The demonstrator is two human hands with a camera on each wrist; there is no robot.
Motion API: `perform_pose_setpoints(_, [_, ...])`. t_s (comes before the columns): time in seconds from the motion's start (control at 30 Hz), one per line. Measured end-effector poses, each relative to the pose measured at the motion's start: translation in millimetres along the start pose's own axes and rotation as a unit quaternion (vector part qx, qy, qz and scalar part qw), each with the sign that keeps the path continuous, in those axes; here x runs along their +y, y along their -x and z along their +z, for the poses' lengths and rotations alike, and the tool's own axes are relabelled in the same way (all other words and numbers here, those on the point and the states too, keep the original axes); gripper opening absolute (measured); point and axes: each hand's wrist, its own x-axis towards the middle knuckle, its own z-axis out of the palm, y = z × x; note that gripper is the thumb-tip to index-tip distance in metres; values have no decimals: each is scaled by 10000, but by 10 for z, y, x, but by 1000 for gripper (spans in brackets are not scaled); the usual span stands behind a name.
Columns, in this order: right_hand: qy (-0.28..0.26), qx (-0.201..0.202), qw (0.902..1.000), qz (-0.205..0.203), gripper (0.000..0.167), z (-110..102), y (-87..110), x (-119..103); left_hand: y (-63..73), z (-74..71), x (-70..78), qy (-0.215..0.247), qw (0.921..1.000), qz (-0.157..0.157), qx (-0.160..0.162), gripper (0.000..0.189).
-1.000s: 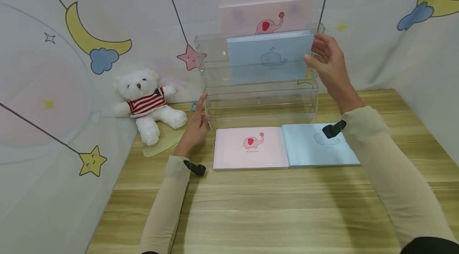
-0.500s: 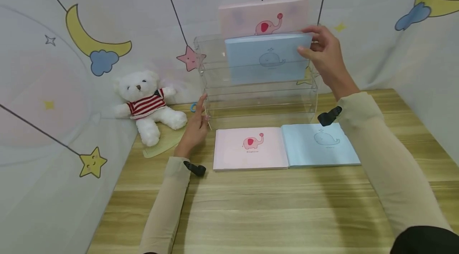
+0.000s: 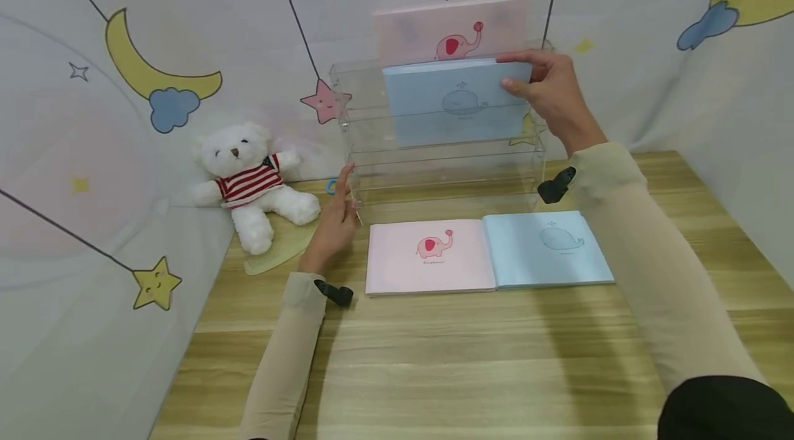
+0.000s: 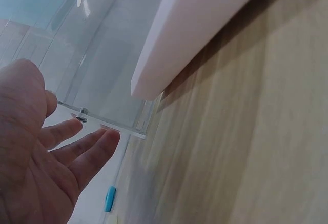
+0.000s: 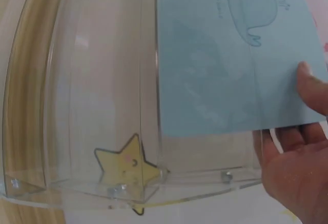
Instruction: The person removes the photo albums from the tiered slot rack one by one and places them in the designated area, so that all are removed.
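Cartoon-print cloth (image 3: 254, 19) backs the wooden table (image 3: 422, 357), with a clear acrylic rack (image 3: 446, 183) by its rear edge. From my remote post I see the right hand (image 3: 555, 95) pinching a blue whale book (image 3: 453, 126) at its upper right corner, thumb in front, probably keeping it upright; it stands in the rack before a pink elephant book (image 3: 412, 40). The left hand (image 3: 333, 233), fingers loosely extended, touches the rack's left side, likely bracing it. I make out a teddy bear (image 3: 248, 181) near the table's rear left corner, seemingly propped against the cloth.
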Motion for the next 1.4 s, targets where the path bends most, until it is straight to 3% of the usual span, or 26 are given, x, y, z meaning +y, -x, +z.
perform_pose_setpoints(0.3, [-305, 827, 9960, -144, 32, 188, -24, 44, 13, 19, -20, 24, 9998, 147, 112, 78])
perform_pose_setpoints(0.5, [-525, 955, 9940, -118, 31, 218, -20, 55, -9, 3, -29, -36, 9993, 327, 160, 76])
perform_pose_setpoints(0.83, [-789, 1378, 9869, 292, 31, 279, -32, -11, -6, 6, -13, -65, 9996, 230, 168, 73])
perform_pose_setpoints(1.4, [-635, 1771, 9815, 350, 34, 350, -34, -54, -11, 2, -16, -87, 9995, 274, 161, 72])
